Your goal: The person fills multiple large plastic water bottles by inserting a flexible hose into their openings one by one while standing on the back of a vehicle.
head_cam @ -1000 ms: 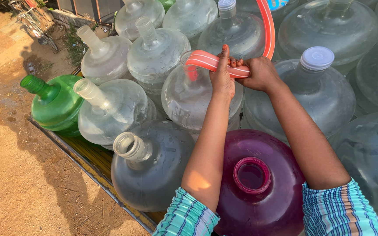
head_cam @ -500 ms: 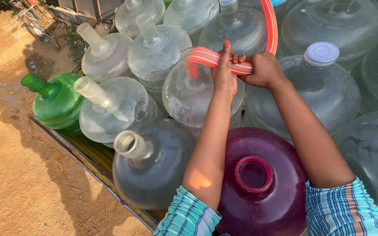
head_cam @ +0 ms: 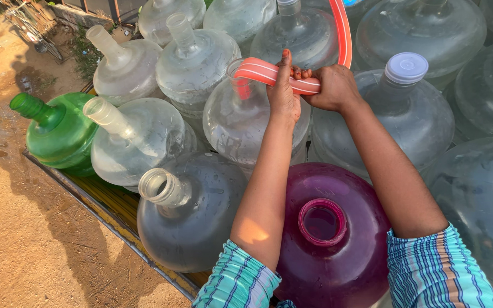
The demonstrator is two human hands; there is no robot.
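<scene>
Gripping a flattened, striped rubbery hose (head_cam: 278, 77), both hands (head_cam: 309, 88) clamp together, seemingly over a clear jug (head_cam: 246, 122).

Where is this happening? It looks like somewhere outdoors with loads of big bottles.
Probably an outdoor water-filling spot beside a loaded cart or truck bed: large clear jugs packed together, bare dirt ground alongside, and both hands, left hand and right hand, holding an orange hose at one jug's mouth.
</scene>
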